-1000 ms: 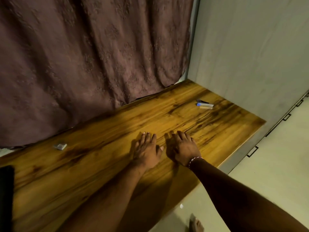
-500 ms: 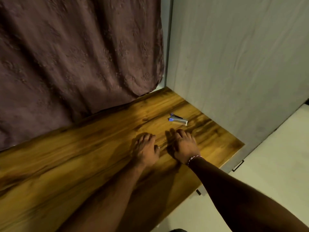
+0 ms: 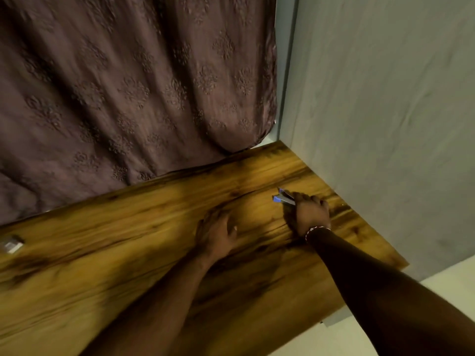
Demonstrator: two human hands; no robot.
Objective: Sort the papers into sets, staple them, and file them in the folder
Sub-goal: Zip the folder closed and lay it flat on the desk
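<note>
A small blue and silver stapler (image 3: 282,198) lies near the far right end of the wooden table (image 3: 128,253). My right hand (image 3: 309,214) reaches over it and its fingers close on the stapler's right end; only the left end of the stapler shows. My left hand (image 3: 217,232) rests palm down on the wood to the left, fingers apart, holding nothing. No papers or folder are in view.
A small silver box (image 3: 11,244) sits at the table's left edge. A brown patterned curtain (image 3: 128,86) hangs behind the table. A grey wall (image 3: 385,111) bounds the table on the right. Pale floor (image 3: 385,337) lies below the table's front edge.
My right hand moved forward from flat on the table to the stapler and closed on it. My left hand stayed flat. The camera swung and the silver box came back into view.
</note>
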